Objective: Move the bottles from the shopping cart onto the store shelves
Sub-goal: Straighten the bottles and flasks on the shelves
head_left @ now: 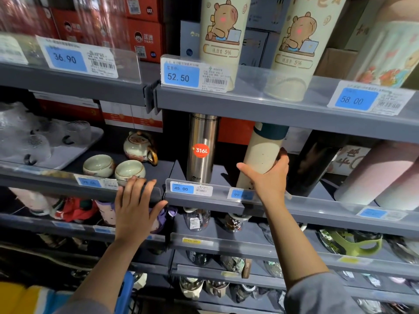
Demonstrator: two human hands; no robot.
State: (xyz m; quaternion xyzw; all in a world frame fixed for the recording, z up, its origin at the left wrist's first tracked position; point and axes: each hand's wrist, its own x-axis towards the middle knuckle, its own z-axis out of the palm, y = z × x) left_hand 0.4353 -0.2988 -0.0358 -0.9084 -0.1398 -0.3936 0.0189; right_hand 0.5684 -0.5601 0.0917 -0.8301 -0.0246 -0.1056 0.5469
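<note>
My right hand (268, 177) grips a cream bottle with a dark teal cap (260, 152), which leans left on the middle shelf (317, 207). A steel bottle with a red 316L sticker (201, 148) stands upright just left of it. My left hand (136, 205) rests on the front edge of the neighbouring shelf (56, 184), fingers curled over the rail. A dark bottle (310, 164) and a pink bottle (381, 173) lean to the right of the cream one. The shopping cart shows only as a blue edge (125, 293) at the bottom left.
Two tall cream capybara bottles (223, 37) stand on the upper shelf. Ceramic cups (129, 169) and a teapot (139, 145) sit just behind my left hand. Lower shelves hold several plastic bottles (197, 219) and a green cup (356, 243). Price tags line the shelf rails.
</note>
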